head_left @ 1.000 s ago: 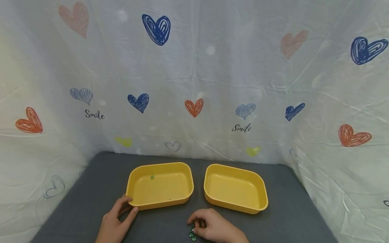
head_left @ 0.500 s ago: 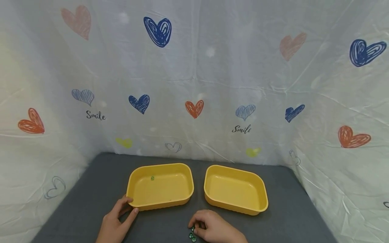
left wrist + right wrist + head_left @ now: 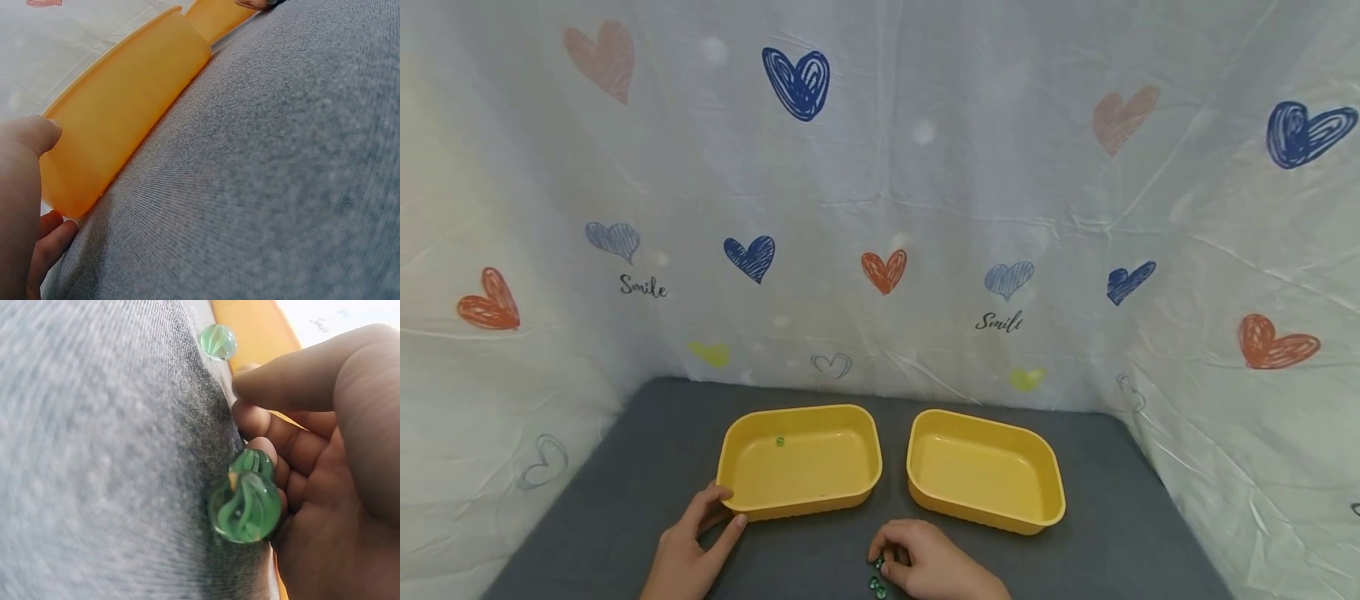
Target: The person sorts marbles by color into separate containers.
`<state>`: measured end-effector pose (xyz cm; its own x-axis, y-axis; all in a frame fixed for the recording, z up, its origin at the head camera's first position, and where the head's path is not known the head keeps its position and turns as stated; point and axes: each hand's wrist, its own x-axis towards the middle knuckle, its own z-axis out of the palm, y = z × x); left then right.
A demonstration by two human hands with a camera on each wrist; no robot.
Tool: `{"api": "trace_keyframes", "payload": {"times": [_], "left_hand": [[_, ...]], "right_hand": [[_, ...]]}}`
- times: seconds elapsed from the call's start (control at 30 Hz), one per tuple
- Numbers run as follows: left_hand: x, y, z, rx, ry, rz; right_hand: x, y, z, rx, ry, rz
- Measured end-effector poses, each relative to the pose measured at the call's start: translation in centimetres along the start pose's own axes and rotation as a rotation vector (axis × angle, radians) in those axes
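Note:
My left hand grips the near-left corner of the left yellow tray, index finger at the rim and thumb along the outer wall. In the left wrist view its thumb lies on the tray's wall. Low over the cloth, my right hand has curled fingers among several green glass marbles. One marble shows beside its thumb and index tips. The right wrist view has a large near marble, another behind it against a fingertip, and one farther off. I cannot tell whether any is pinched.
A small green marble lies inside the left tray, toward its back. The right yellow tray stands beyond my right hand. Both are on a dark grey cloth-covered table, and a white curtain with printed hearts encloses the back and sides.
The head view has shifted a little, so the scene sits slightly lower and farther right. Both hands keep nearly the same places, and the trays have not moved.

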<state>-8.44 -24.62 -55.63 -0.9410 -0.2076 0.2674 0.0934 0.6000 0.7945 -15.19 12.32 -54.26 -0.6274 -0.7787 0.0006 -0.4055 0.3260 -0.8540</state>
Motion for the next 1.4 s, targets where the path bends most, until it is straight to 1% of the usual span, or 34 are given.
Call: {"api": "trace_keyframes", "payload": {"times": [0.1,0.2,0.4,0.53,0.7,0.87,1.03,1.23,1.4], "left_hand": [[0.0,0.0,-0.1,0.003,-0.012,-0.013],[0.1,0.0,-0.2,0.002,-0.023,-0.024],[0.1,-0.1,-0.4,-0.005,-0.043,-0.035],[0.3,0.0,-0.3,0.003,-0.039,-0.019],[0.4,0.1,-0.2,0.012,-0.025,0.002],[0.2,0.2,-0.2,0.013,-0.024,-0.011],[0.0,-0.1,-0.3,0.024,-0.014,-0.025],[0.0,-0.1,-0.4,0.020,-0.029,-0.040],[0.0,0.2,-0.4,0.012,-0.052,-0.061]], "right_hand": [[0.0,-0.1,0.1,0.078,0.009,0.037],[0.0,-0.4,0.2,0.116,0.020,0.059],[0.3,-0.1,0.4,0.113,0.039,0.066],[0.3,0.2,0.4,0.108,0.056,0.065],[0.5,-0.4,0.2,0.116,0.083,0.071],[0.7,-1.3,-0.1,0.118,0.113,0.076],[1.4,-2.7,-0.3,0.079,0.148,0.023],[2.6,-4.6,-0.7,-0.015,0.243,-0.076],[3.6,-5.9,-0.8,-0.012,0.302,-0.091]]}}
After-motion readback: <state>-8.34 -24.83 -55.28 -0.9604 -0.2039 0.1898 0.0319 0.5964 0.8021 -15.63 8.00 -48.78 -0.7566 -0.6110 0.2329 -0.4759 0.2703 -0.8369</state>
